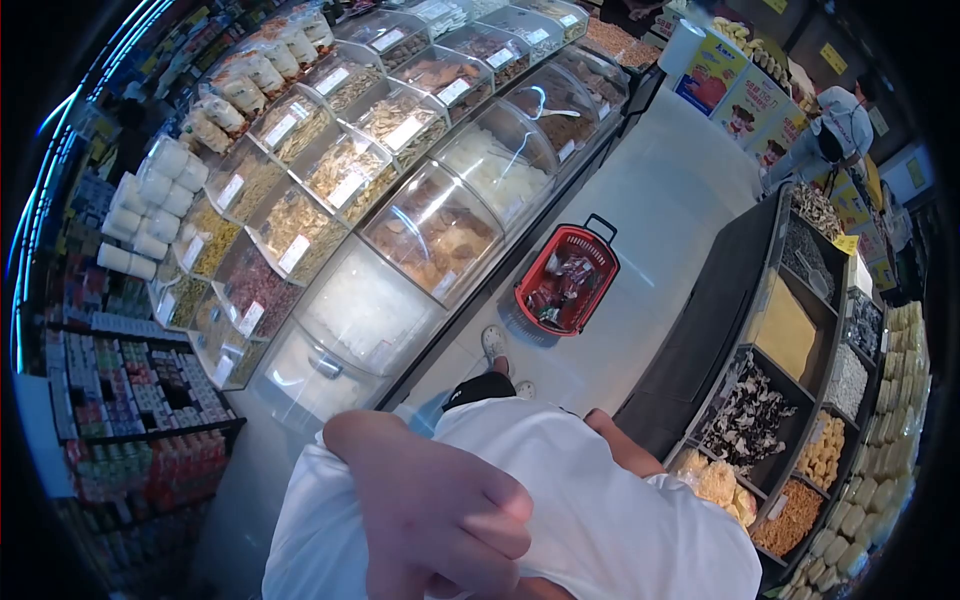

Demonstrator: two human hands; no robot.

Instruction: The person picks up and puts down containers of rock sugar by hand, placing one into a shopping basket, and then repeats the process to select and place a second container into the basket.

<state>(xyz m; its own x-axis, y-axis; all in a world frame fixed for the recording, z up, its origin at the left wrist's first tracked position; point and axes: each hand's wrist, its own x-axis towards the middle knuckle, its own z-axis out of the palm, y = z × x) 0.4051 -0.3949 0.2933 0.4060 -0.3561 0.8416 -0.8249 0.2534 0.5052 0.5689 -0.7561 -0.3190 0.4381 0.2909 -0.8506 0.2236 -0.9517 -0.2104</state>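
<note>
My left hand (445,515) is raised close to the camera, in front of my white shirt (600,500). Its fingers are curled in and closed, with knuckles facing right. Whatever lies inside them, if anything, is hidden. Part of my right arm (625,445) shows beside the shirt, but I cannot make out the right hand. A strip of skin at the bottom edge is too cut off to tell. Beyond my shoes (494,343), a red shopping basket (584,319) with a black handle stands on the floor, holding several dark packaged goods.
Clear-lidded bulk bins (435,225) of dried foods line the left. A dark-sided stand (690,300) runs along the right, with black dried fungus (752,415) in one compartment. Packed shelves (130,390) are at lower left. Another person (835,130) is at upper right.
</note>
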